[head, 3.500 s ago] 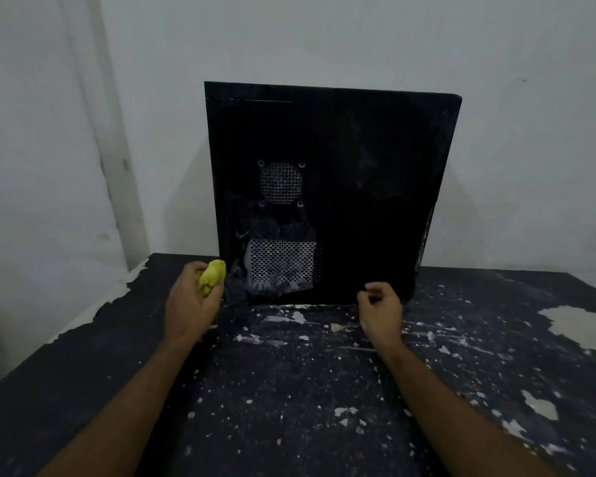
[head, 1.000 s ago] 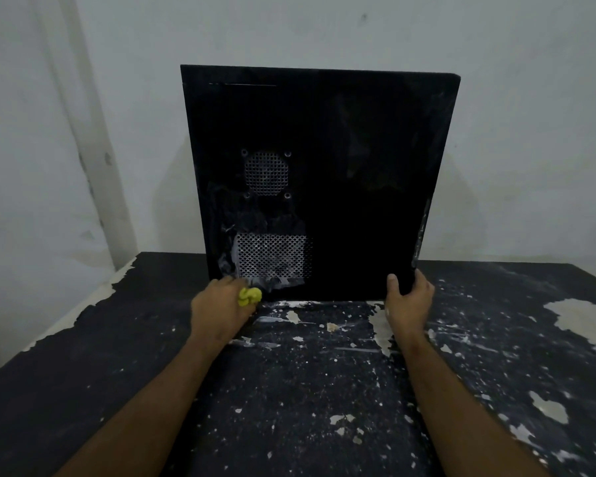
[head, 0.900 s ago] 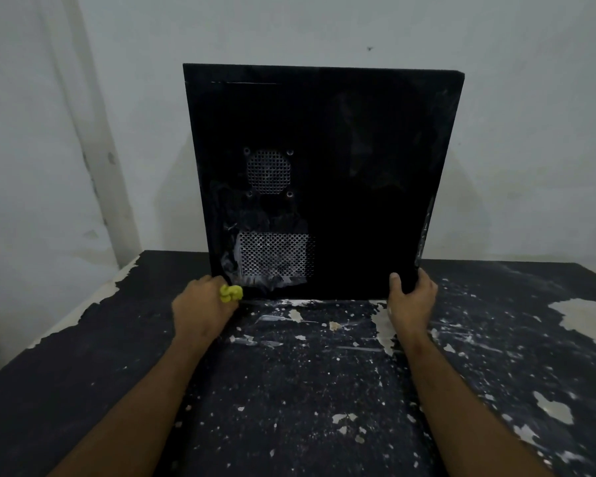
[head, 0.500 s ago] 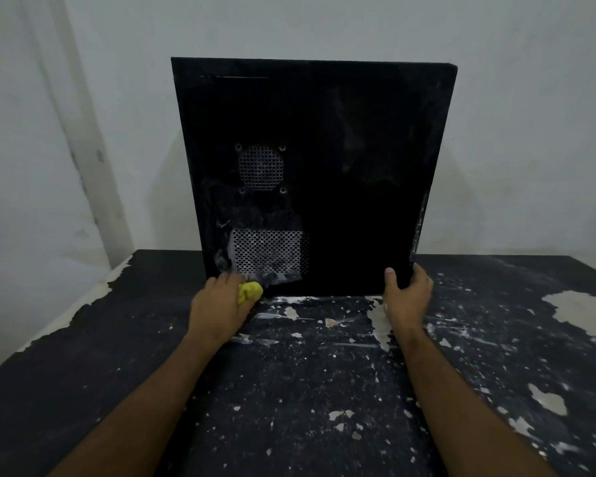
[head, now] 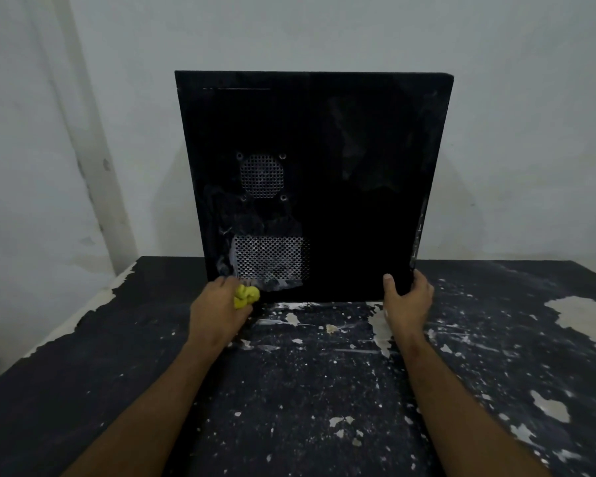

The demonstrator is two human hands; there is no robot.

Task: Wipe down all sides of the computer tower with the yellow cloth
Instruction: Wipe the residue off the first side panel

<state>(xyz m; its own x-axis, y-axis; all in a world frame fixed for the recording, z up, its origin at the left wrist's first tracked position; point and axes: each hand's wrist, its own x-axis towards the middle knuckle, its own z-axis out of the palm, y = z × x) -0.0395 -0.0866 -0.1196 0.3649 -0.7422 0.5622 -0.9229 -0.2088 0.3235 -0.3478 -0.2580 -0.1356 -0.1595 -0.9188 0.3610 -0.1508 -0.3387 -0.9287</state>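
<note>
A black computer tower [head: 351, 173] stands upright on the table, its side panel facing me, with a round vent and a rectangular vent low on the left. Grey dust smears surround the vents. My left hand [head: 217, 309] is closed around a bunched yellow cloth [head: 245, 295] and presses it against the panel's bottom left corner, just under the rectangular vent. At the tower's bottom right corner my right hand [head: 406, 301] grips the edge, thumb on the panel and fingers wrapped around the side.
The tower rests on a dark table [head: 289, 390] with flaking paint and pale chips scattered over it. A pale wall [head: 513, 132] rises close behind. The table's left edge [head: 93, 308] runs diagonally beside a wall corner.
My left hand has rubbed the cloth left and right along the panel's bottom left edge. My right hand moved earlier from the table to the tower's bottom right corner and holds there.
</note>
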